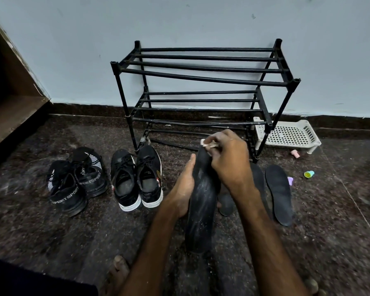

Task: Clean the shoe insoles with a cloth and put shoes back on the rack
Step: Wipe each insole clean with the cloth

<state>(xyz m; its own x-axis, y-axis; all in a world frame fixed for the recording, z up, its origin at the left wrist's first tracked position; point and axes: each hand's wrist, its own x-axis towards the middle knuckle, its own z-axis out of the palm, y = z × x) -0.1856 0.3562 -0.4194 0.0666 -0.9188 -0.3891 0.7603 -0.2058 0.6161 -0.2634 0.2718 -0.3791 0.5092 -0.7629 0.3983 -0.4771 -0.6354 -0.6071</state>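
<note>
Black insole (201,199) held in our left hand (184,184); right hand (229,159) pinches a cloth (207,144) at its toe. We should wipe firmly heelward.

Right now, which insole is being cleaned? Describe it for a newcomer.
Find the black shoe rack by the wall. In front of it, the left hand holds up one insole and the right hand presses a cloth to its tip. Only it is raised and streaked; the other insoles lie flat.
</note>
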